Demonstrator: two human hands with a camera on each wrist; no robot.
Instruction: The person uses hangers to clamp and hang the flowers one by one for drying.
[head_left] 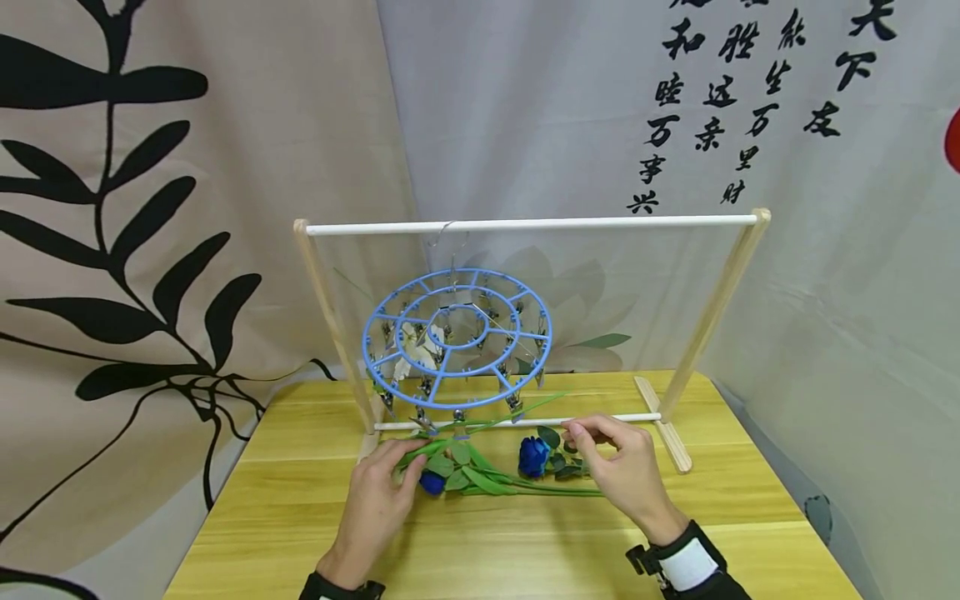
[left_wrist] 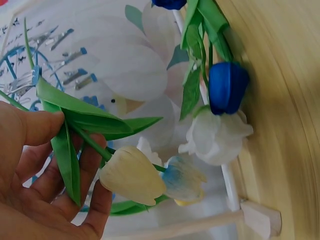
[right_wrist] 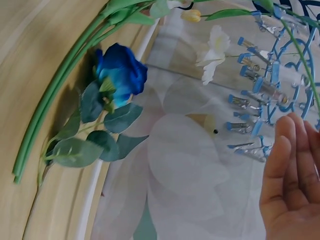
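Both forearms come in from the bottom edge of the head view, each with a dark band at the wrist; the right wrist also bears a white strap. The left hand (head_left: 375,504) lies palm down, knuckles up, fingers reaching forward and to the right. In the left wrist view its thumb (left_wrist: 37,125) and curled fingers (left_wrist: 92,200) pinch something between them. The right hand (head_left: 622,471) lies further forward, back of the hand up, with thumb and forefinger drawn together at their tips. In the right wrist view its fingers (right_wrist: 292,155) stand nearly straight, side by side, palm bare.
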